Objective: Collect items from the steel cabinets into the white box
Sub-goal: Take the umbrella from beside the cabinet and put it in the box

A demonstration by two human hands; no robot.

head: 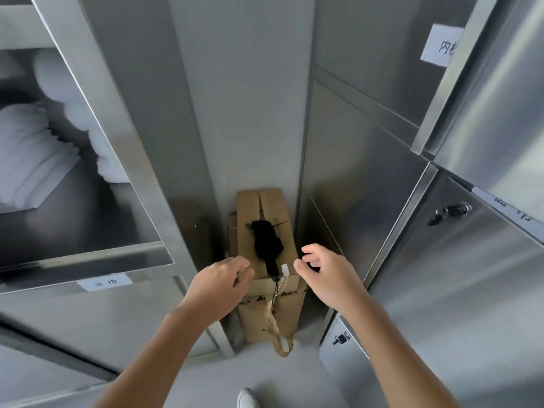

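- Both hands are empty: the left hand [223, 278] and the right hand [321, 269] reach forward with fingers loosely curled, holding nothing, well apart from any cabinet item.
- Stack of white folded towels [32, 154] lies on the shelf inside the steel cabinet with the framed door [117, 119] at the left, with some white rolled towels [88, 113] behind it. I cannot tell if glass covers this opening.
- I judge that the towels are soft, light and not fragile, but a stack can slide apart. It is better to take hold from below and above together, or to press both sides, and not to pinch one edge.
- Under this compartment a small white paper label [106, 281] is stuck on the steel.
- White box of the task is not in view.
- Between the cabinets a brown cardboard carton [265, 207] stands on the floor, and a black soft object with a cord [266, 240] lies on top; both hands hover just beside it.
- At the right, closed steel cabinet doors [471, 290] carry a key lock [450, 212].
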